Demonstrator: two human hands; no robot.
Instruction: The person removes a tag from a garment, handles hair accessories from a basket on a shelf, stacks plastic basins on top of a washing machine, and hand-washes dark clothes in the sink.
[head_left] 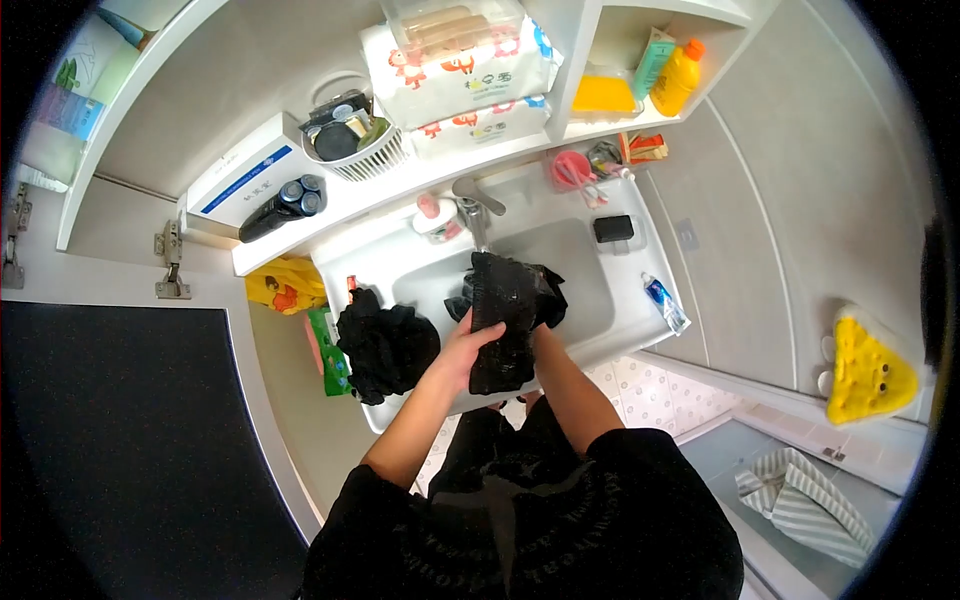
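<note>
A black, wet-looking cloth point(500, 325) hangs in folds over the front of the white sink point(590, 270). My left hand point(470, 348) grips its left edge, with the thumb lying across the front. My right hand point(543, 342) reaches in at the cloth's right side; its fingers are hidden behind the dark fabric. More crumpled black fabric point(550, 297) shows in the basin behind, and I cannot tell whether it is the same piece. A bunched black garment point(385, 345) lies on the sink's left ledge. The faucet point(476, 215) stands just beyond the cloth.
A pump bottle point(437, 220) stands left of the faucet. On the right ledge are a black box-shaped item point(613, 229) and a toothpaste tube point(664, 303). The shelf holds a shaver point(283, 208), a white basket point(368, 158) and tissue packs point(460, 75). An open cabinet door point(130, 420) is at left.
</note>
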